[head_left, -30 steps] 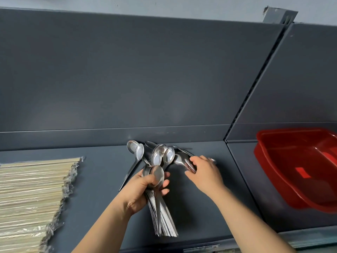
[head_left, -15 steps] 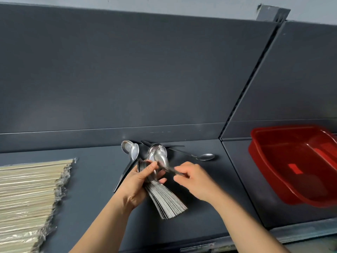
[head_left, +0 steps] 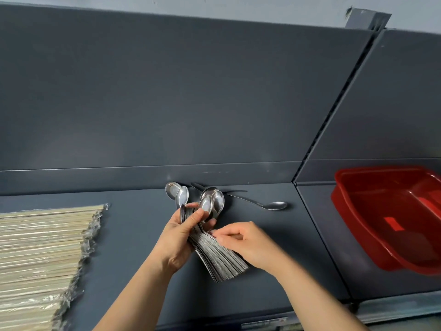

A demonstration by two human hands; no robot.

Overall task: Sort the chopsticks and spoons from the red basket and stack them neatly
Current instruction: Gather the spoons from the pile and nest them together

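Spoon stack (head_left: 216, 255), well left of the red basket (head_left: 349, 216), is judged stiff, slick, weighty metal prone to fanning, so the left hand (head_left: 180, 238) closes its grip just below the bowls while the right hand (head_left: 249, 244) grip pinches the splayed handles.
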